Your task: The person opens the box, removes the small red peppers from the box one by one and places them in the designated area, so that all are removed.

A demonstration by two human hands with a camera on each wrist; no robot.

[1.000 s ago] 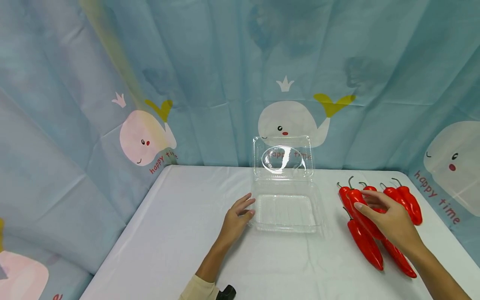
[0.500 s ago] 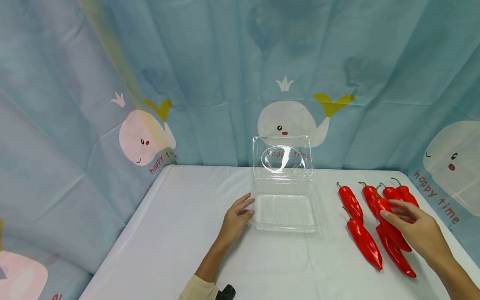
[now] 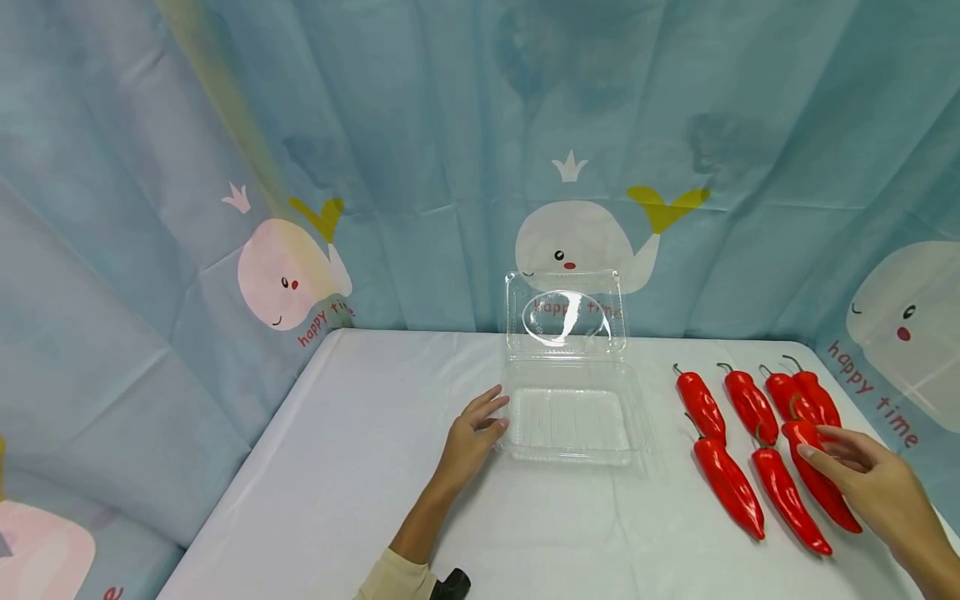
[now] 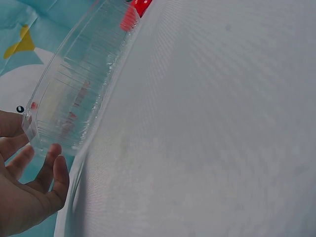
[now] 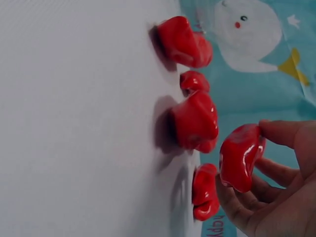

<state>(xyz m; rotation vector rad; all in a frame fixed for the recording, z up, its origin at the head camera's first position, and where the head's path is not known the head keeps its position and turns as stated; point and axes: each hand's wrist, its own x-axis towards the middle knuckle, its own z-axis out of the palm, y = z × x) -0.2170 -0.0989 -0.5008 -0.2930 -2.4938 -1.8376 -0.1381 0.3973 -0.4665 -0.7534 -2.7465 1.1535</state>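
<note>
In the head view my left hand (image 3: 468, 442) rests its fingertips at the left side of a clear plastic clamshell box (image 3: 570, 420). The box's lid (image 3: 566, 312) stands raised at the back, and no contents show in its base. The left wrist view has that hand (image 4: 32, 190) with bent, spread fingers at the box's corner. My right hand (image 3: 873, 479) pinches a red chili pepper (image 3: 812, 467) between thumb and fingers. Seen from the right wrist, this pepper (image 5: 241, 157) is lifted off the cloth.
Several more red chili peppers lie in two loose rows on the right, among them a front-left one (image 3: 727, 487) and a front-middle one (image 3: 789, 500). A white cloth (image 3: 360, 433) covers the table. A blue whale-print curtain (image 3: 427, 167) hangs behind.
The right hand has carried its pepper to the right and toward me, past the other peppers. The left hand and the box stay where they were.
</note>
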